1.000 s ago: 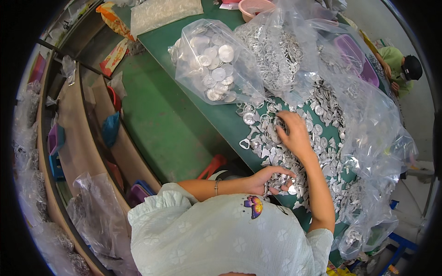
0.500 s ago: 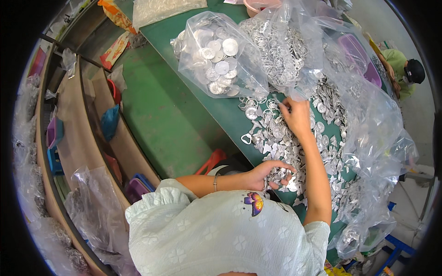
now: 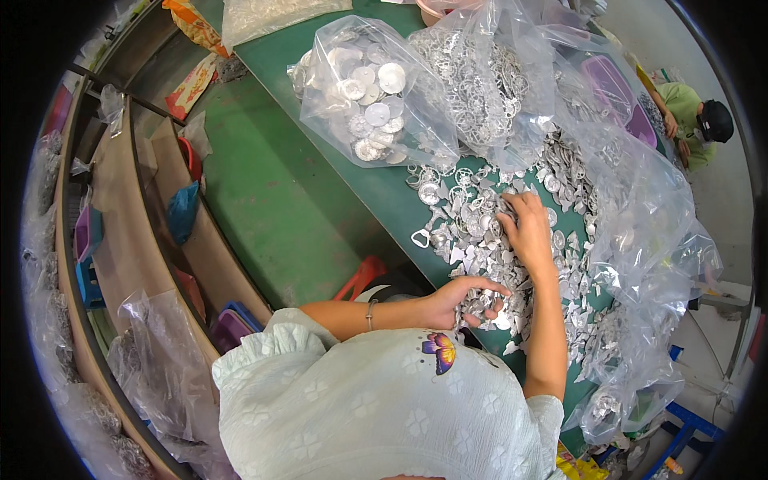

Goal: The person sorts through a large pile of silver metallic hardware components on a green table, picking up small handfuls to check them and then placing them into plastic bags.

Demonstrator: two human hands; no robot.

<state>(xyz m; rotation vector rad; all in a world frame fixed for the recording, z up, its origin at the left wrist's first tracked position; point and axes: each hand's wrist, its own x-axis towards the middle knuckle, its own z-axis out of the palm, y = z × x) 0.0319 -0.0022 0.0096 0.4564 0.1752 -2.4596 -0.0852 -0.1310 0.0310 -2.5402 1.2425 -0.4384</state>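
Observation:
Small silvery metal pieces [image 3: 464, 228] of many shapes lie in a loose heap on a green table. At the heap's near edge, my left hand [image 3: 466, 302] is cupped around a clump of these metal pieces, fingers curled. My right hand [image 3: 524, 228] reaches into the middle of the heap, its fingers bent down onto the pieces; whether it grips one is hidden. A bottle-opener-shaped piece [image 3: 421, 238] lies at the heap's left edge. Beyond my right hand sit a clear bag of round metal discs [image 3: 376, 96] and a clear bag of ring-shaped pieces [image 3: 480, 88].
Clear plastic bags [image 3: 640, 240] drape along the table's right side near a purple basket [image 3: 612, 92]. A co-worker in green [image 3: 692, 120] is at the far right. Left stand wooden shelves [image 3: 120, 216] with bins; a red stool [image 3: 360, 278] is beside the table.
My right hand has come back from beside the bags toward me, down into the middle of the heap. My left hand stays cupped around its clump.

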